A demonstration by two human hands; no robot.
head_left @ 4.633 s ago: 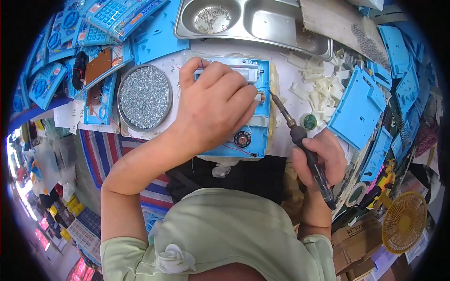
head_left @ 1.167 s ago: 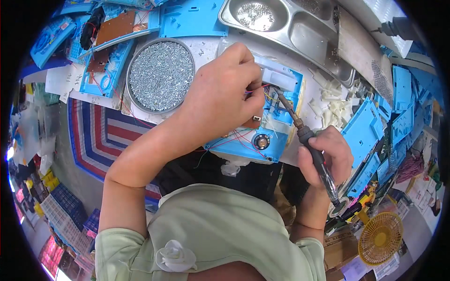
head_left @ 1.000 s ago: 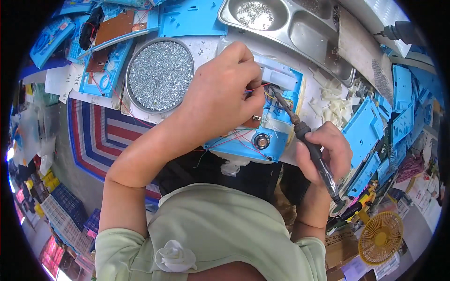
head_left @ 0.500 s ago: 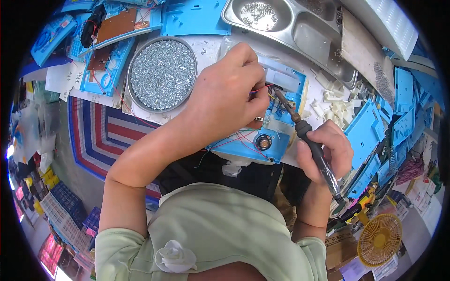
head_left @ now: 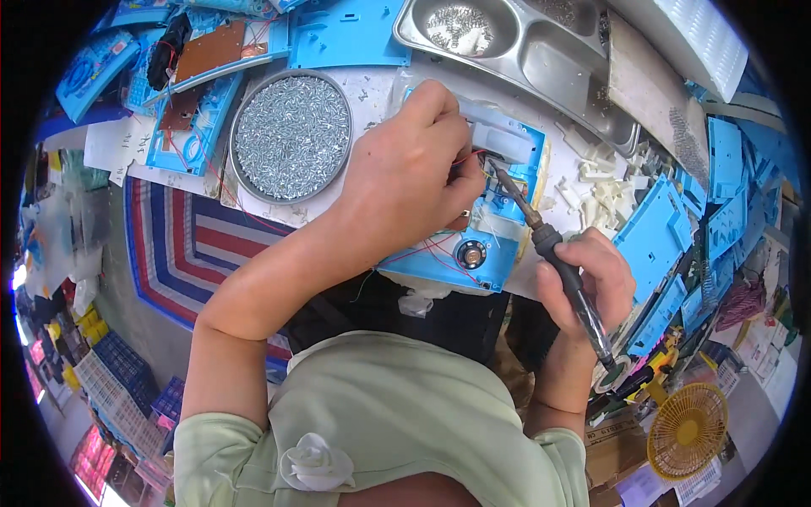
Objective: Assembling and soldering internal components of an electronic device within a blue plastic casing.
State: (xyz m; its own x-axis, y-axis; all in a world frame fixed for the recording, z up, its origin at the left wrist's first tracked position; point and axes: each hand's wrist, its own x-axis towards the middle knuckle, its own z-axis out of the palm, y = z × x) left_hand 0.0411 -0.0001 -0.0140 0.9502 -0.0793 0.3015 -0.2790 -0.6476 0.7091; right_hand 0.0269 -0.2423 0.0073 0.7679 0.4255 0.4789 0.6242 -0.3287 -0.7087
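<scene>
In front of me a blue plastic housing [head_left: 500, 275] lies open on the bench, with thin wires and a small round speaker [head_left: 470, 254] in its near part. My left hand [head_left: 410, 169] reaches over its left side, thumb and fingers closed in a pinch; a red wire [head_left: 470, 155] runs out of them toward the right. My right hand [head_left: 601, 275] holds a soldering iron [head_left: 571, 275] by its black handle. Its metal tip points up and left into the housing, close to the wire's end. Whether tip and wire touch, I cannot tell. My left hand covers part of the housing.
Left of my left hand stands a round tray [head_left: 291, 139] full of small screws. A metal compartment tray [head_left: 541, 63] lies at the back. White plastic parts [head_left: 600, 190] are heaped right of the housing, with blue panels [head_left: 655, 232] beyond. Wired blue housings [head_left: 190, 127] lie far left.
The view has shifted very slightly. Both hands keep nearly the same place, the left still pinching the red wire and the right still holding the soldering iron in the housing.
</scene>
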